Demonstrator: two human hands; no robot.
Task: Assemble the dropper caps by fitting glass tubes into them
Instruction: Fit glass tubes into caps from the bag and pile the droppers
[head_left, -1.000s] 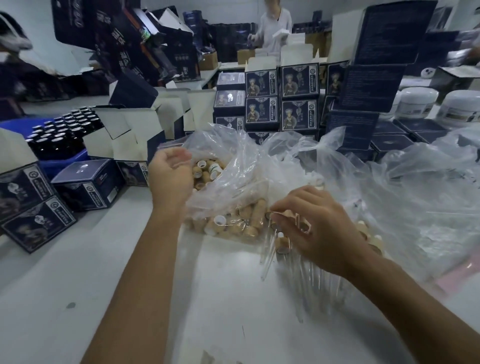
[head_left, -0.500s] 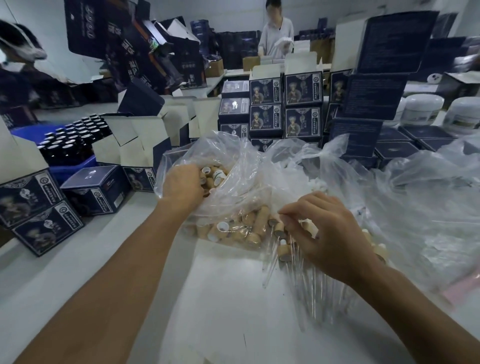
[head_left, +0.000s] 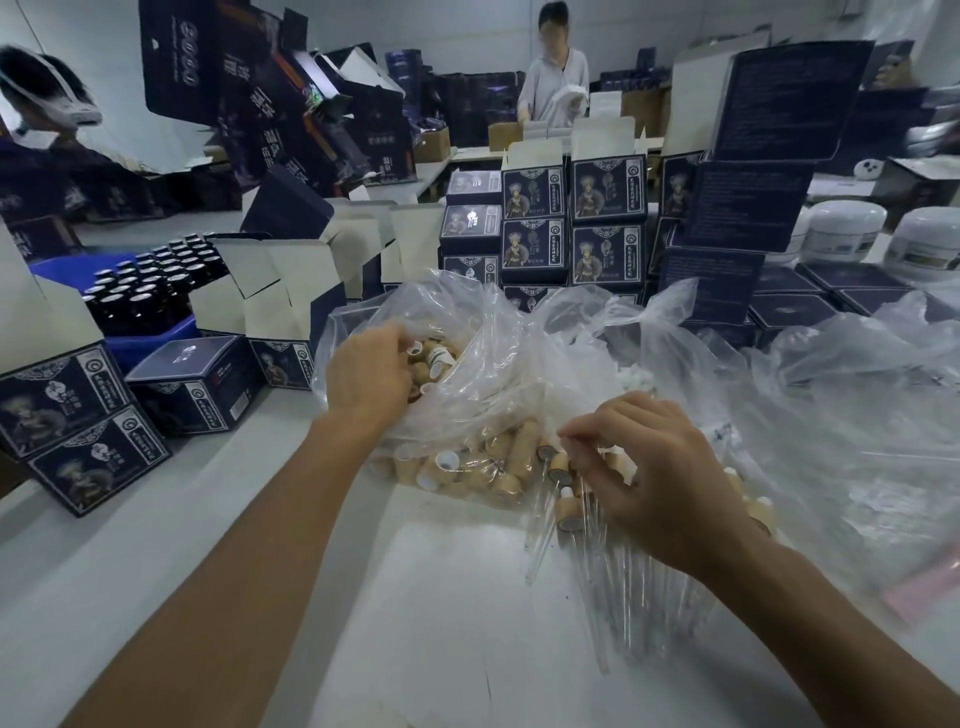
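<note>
A clear plastic bag (head_left: 498, 332) full of tan dropper caps (head_left: 519, 452) lies open in the middle of the white table (head_left: 426, 613). My left hand (head_left: 371, 376) is inside the bag's mouth, its fingers curled down around a cap at the top of the heap. My right hand (head_left: 662, 480) hovers over a spread of clear glass tubes (head_left: 623, 597), thumb and forefinger pinched on the top of one thin tube. Assembled droppers (head_left: 566, 501), caps with tubes in them, lie just left of that hand.
Dark printed boxes (head_left: 571, 228) are stacked behind the bag, and more (head_left: 72, 415) lie at the left. A blue crate of dark bottles (head_left: 145, 291) stands at far left, and crumpled plastic (head_left: 852, 415) covers the right. White jars (head_left: 841, 228) stand at back right. A person (head_left: 553, 88) works beyond.
My left hand has gone deeper into the bag and closed on the caps. My right hand's fingers have shifted from the capped droppers to a pinch on a tube.
</note>
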